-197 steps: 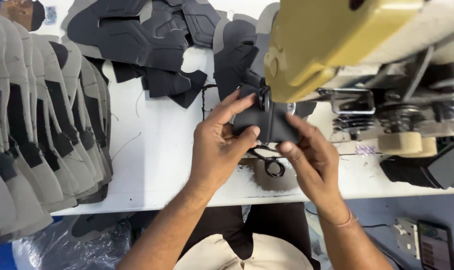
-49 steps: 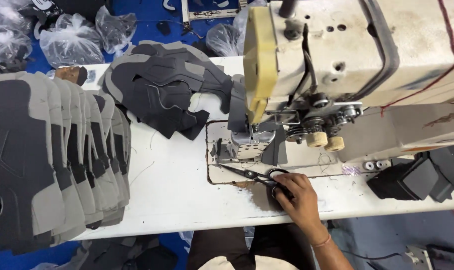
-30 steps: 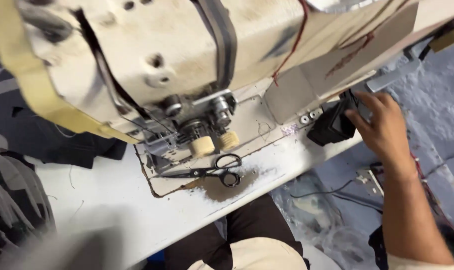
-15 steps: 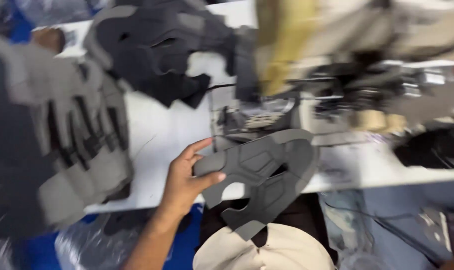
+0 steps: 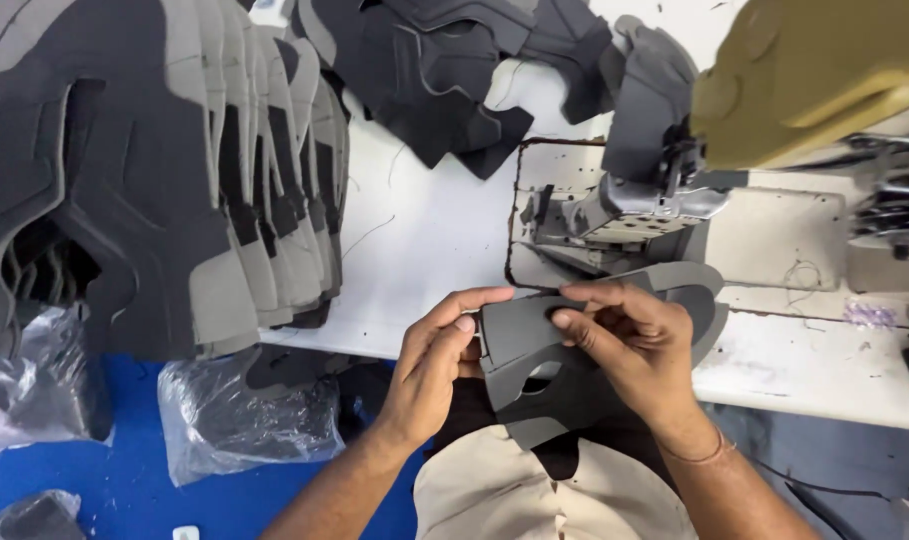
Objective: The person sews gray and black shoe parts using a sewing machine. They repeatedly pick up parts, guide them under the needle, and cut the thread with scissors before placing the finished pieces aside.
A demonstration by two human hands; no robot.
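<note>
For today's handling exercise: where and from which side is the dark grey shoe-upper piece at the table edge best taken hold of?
Probably by its flat near edge, pinched from both sides. The shoe-upper piece is thin and floppy, so the left hand and right hand pinch it thumb over fingers, keeping it spread.

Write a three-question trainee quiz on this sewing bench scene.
1. True or false: both hands grip the dark grey shoe upper piece.
2. Where is the big stack of grey cut pieces? A) left end of the white table B) under the sewing machine C) on the floor
3. Fill in: the clear plastic bags lie below the table edge on a ____ floor.

Key: 1 true, left hand and right hand both pinch it with their fingers. 2 A. 3 blue.
</note>
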